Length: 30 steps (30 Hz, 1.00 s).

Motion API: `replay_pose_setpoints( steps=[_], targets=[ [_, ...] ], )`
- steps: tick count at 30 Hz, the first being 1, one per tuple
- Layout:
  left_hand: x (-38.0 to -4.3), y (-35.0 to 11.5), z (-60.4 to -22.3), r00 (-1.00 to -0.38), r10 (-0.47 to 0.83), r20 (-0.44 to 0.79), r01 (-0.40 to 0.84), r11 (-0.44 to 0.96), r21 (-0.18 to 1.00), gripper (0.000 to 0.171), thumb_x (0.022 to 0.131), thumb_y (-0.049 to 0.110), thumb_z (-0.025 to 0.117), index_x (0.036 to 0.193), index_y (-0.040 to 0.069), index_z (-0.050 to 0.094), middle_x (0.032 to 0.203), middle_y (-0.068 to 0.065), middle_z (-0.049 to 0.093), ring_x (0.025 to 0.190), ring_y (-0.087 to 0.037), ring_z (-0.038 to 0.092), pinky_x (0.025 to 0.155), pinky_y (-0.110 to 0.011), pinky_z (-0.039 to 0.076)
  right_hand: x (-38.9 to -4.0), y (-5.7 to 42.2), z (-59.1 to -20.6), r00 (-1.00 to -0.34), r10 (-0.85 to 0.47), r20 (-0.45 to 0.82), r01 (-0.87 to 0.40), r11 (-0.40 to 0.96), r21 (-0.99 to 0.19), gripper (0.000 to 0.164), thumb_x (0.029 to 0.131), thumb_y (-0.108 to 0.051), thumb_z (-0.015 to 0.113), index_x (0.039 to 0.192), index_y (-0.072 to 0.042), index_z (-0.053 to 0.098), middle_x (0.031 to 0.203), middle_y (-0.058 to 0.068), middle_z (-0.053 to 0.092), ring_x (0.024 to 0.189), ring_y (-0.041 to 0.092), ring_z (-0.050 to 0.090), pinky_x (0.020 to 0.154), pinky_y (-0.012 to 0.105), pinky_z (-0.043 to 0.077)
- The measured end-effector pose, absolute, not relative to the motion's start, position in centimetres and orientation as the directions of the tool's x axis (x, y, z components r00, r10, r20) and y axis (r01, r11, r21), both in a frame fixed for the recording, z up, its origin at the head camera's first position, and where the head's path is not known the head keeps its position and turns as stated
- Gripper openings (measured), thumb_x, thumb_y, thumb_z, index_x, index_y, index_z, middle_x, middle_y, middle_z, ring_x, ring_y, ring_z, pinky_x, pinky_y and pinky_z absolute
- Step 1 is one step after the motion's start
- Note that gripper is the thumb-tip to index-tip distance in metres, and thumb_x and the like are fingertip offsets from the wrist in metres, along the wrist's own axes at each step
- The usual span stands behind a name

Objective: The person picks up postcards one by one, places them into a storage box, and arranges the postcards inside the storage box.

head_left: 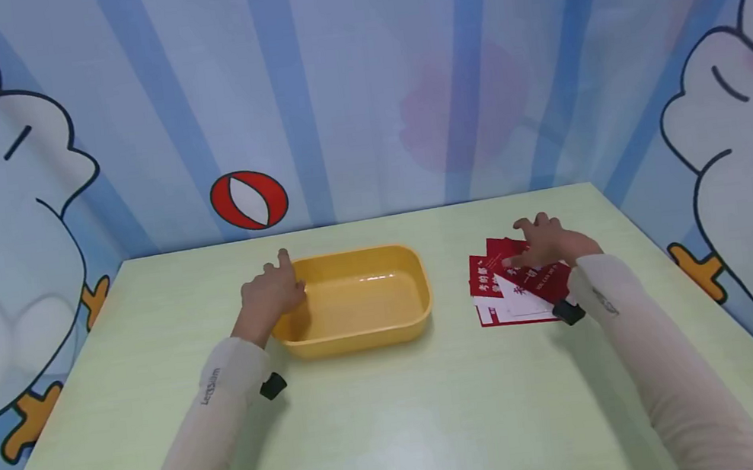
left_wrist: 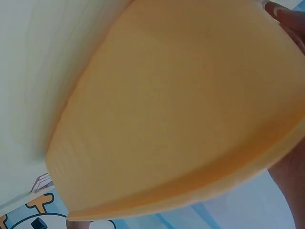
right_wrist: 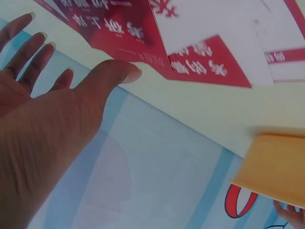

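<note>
My left hand point(head_left: 270, 290) is at the left end of a yellow rectangular plastic basin point(head_left: 360, 340), its index finger extended forward and its thumb over the rim. In the left wrist view, the basin's wall point(left_wrist: 167, 109) fills most of the picture and hides much of that hand; whether it bears on the rim is unclear. On the right, my right hand point(head_left: 546, 242) hovers over a fanned pile of red and white printed cards point(head_left: 526, 284), fingers spread. Its thumb point(right_wrist: 114, 76) is beside the edge of the red cards point(right_wrist: 205, 67) in the right wrist view.
A pale green table point(head_left: 383, 426) carries the basin and the cards, with a gap between them. Behind it hangs a blue striped backdrop point(head_left: 369, 98) with cartoon figures and a red-and-white ball picture point(head_left: 249, 200). Small black pieces sit at both cuffs.
</note>
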<state>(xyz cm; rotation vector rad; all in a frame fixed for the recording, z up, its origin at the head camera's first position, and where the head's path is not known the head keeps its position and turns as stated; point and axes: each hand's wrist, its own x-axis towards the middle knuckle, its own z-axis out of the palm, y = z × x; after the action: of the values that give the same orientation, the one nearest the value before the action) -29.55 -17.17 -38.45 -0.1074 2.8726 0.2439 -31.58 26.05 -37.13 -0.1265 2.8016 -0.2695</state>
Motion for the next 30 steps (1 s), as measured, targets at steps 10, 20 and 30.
replay_pose_setpoints(
  steps=[10, 20, 30],
  targets=[
    [-29.6, -17.4, -39.2, -0.951, -0.092, -0.295, -0.133, 0.983, 0.125, 0.074, 0.095, 0.021, 0.053, 0.152, -0.002, 0.011, 0.120, -0.022, 0.058, 0.093, -0.032, 0.057, 0.098, -0.053, 0.048, -31.3, 28.2, -38.0, -0.919, -0.061, -0.390, -0.013, 0.992, -0.125, 0.100, 0.073, -0.048, 0.079, 0.141, 0.005, 0.030, 0.130, 0.032, 0.042, 0.117, 0.046, 0.039, 0.096, 0.061, 0.048],
    [-29.3, -17.6, -39.5, -0.960, -0.094, -0.264, -0.134, 0.981, 0.140, 0.073, 0.095, 0.018, 0.051, 0.151, -0.004, 0.009, 0.119, -0.025, 0.057, 0.091, -0.033, 0.059, 0.090, -0.050, 0.052, -31.0, 29.1, -38.0, -0.902, -0.042, -0.430, 0.001, 0.995, -0.101, 0.099, 0.071, -0.052, 0.079, 0.135, 0.008, 0.035, 0.124, 0.031, 0.048, 0.113, 0.043, 0.044, 0.090, 0.059, 0.052],
    [-29.5, -17.6, -39.3, -0.928, -0.183, -0.326, -0.264, 0.938, 0.225, 0.072, 0.100, 0.029, 0.042, 0.150, -0.004, 0.003, 0.098, -0.016, 0.060, 0.088, -0.030, 0.057, 0.093, -0.049, 0.050, -30.5, 30.4, -38.4, -0.900, -0.039, -0.435, 0.039, 0.985, -0.170, 0.103, 0.069, -0.048, 0.082, 0.138, 0.008, 0.031, 0.128, 0.032, 0.045, 0.116, 0.045, 0.041, 0.092, 0.061, 0.049]
  ],
)
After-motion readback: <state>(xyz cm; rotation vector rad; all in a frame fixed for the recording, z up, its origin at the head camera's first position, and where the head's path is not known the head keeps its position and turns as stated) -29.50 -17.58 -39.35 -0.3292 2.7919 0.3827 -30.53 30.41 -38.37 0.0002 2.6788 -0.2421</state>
